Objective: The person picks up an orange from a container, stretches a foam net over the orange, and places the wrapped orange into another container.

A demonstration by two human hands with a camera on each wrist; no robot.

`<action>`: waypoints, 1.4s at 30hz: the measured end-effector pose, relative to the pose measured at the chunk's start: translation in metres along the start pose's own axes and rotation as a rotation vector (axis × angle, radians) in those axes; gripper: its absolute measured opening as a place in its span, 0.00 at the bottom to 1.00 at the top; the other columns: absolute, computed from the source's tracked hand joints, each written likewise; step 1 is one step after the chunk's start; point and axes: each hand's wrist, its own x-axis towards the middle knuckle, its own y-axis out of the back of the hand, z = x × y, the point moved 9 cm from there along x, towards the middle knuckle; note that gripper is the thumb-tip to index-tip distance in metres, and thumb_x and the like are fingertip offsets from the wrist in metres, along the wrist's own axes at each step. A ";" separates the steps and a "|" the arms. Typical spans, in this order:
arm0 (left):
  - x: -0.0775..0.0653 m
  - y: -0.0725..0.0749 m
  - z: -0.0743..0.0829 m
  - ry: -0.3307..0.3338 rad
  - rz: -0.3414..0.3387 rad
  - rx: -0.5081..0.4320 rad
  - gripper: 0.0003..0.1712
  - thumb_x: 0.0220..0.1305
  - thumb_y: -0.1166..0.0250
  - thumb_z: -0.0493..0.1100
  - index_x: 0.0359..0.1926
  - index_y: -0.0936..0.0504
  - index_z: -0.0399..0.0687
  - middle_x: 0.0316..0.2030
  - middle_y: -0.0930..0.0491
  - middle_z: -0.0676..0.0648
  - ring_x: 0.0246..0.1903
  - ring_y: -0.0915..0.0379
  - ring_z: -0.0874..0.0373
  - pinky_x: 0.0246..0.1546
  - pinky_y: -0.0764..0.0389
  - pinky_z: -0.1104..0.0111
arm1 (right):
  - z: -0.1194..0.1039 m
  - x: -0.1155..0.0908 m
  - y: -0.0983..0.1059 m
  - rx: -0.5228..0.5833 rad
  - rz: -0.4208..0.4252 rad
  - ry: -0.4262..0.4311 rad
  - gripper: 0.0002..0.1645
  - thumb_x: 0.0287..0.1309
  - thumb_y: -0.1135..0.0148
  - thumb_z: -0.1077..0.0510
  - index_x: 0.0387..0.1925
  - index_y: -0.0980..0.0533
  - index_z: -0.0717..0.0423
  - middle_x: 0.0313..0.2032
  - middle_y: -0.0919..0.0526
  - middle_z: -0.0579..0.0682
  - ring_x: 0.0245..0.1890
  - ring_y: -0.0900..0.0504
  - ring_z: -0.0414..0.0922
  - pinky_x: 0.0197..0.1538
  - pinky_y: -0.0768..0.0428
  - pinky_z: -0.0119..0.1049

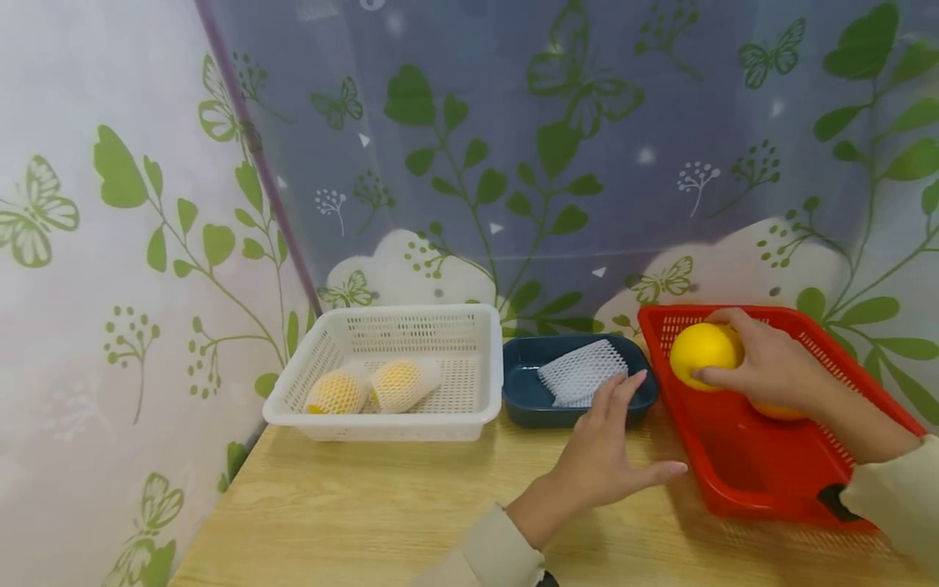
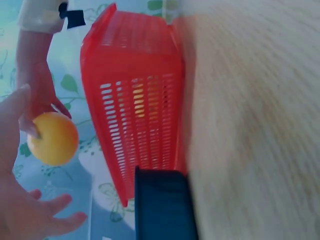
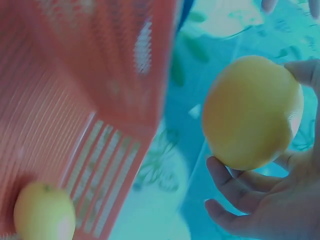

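Notably, the right wrist view exposes a round orange-yellow fruit (image 3: 44, 212) inside the red plastic basket (image 1: 756, 465); the right arm (image 1: 866, 416) partly covers it in the head view. Right hand (image 1: 773, 363): grip curled around a matching smooth yellow fruit (image 1: 704, 355), above the basket. Left hand (image 1: 597, 461): grip unclosed, thumb spread.

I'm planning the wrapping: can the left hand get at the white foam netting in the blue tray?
Probably yes: the left hand looks empty and close, and nothing lies over the foam netting in the blue tray.
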 end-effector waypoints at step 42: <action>-0.039 0.077 -0.031 -0.020 0.125 -0.583 0.52 0.53 0.26 0.43 0.71 0.48 0.61 0.61 0.32 0.45 0.53 0.29 0.59 0.51 0.23 0.71 | -0.128 -0.040 -0.070 0.850 -0.297 0.163 0.40 0.69 0.46 0.54 0.73 0.55 0.54 0.69 0.47 0.65 0.61 0.33 0.66 0.56 0.23 0.39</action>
